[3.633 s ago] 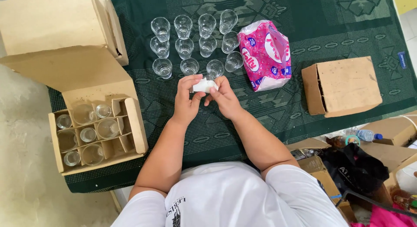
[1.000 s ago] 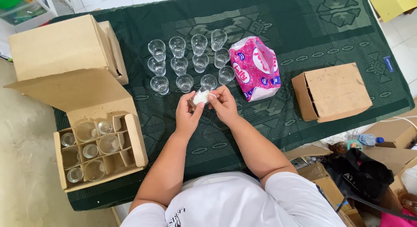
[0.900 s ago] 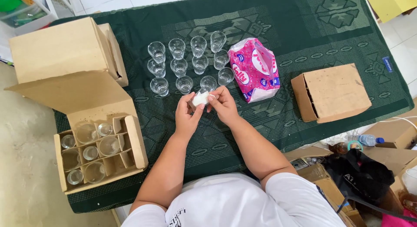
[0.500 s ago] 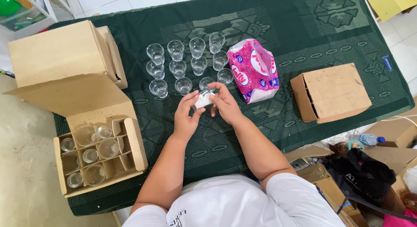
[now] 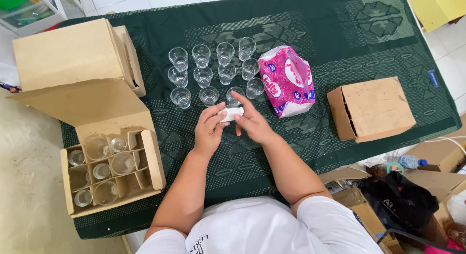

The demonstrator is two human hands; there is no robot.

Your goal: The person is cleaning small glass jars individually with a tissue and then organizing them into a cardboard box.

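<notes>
A small clear glass [image 5: 232, 113] with a wad of white tissue [image 5: 228, 114] about it sits between both hands, just above the dark green patterned tablecloth [image 5: 340, 45] and right in front of the rows of empty glasses [image 5: 213, 69]. The glass is mostly hidden by tissue and fingers, so its tilt is hard to judge. The left hand [image 5: 208, 130] curls around it from the left, fingers clasping the tissue-wrapped glass. The right hand [image 5: 252, 123] lies across the top, fingers stretched over the rim and pressing on the tissue. Both forearms angle inward from the body. A pink tissue pack [image 5: 286, 81] lies just right of the glasses, and an open divided carton [image 5: 109, 169] holding more glasses sits at the table's left edge.
</notes>
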